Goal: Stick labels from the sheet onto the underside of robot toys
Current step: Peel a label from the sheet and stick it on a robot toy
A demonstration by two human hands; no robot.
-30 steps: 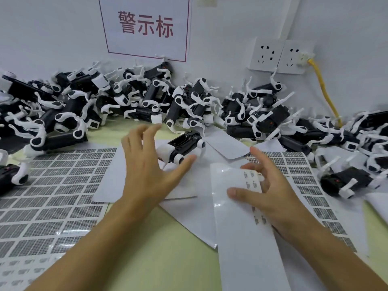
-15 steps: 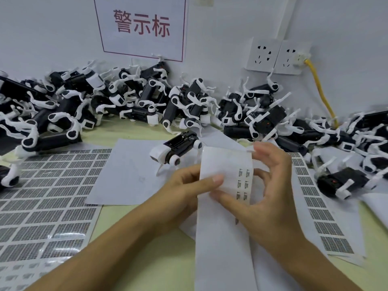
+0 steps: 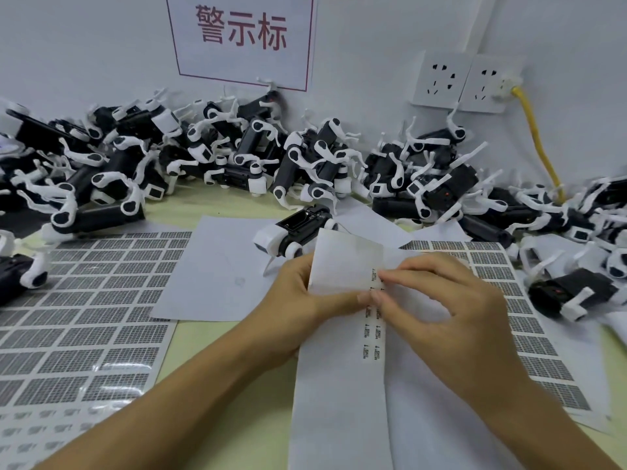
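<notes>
Dozens of small black-and-white plastic robot toys point(image 3: 305, 154) lie heaped along the far edge of a pale yellow-green tabletop point(image 3: 220, 351), against a white wall carrying a red-lettered paper sign point(image 3: 242, 35) and two white wall sockets point(image 3: 464, 83), one feeding a yellow cable point(image 3: 539, 144). Large sheets of grey printed stickers point(image 3: 78, 317) cover the table at left and right, with plain white paper sheets point(image 3: 217, 266) between them.

Both forearms reach in from the near edge and meet at the centre. A left hand point(image 3: 302, 300) grips the left side of a long white label sheet point(image 3: 339, 385), thumb laid across its front and fingers hidden behind it, so that the sheet's far end curls upward off the table. A right hand point(image 3: 444, 310) arches over the sheet's right margin, its fingertips point(image 3: 383, 276) pinching at a column of small printed labels point(image 3: 373, 330) just beside the left thumb; whether a label has lifted free cannot be told.

One black-and-white robot toy with its dark underside up point(image 3: 295, 232) lies on the white paper just beyond the hands, apart from the heap and partly hidden by the sheet's raised end. Another single toy point(image 3: 573, 293) lies to the right.
</notes>
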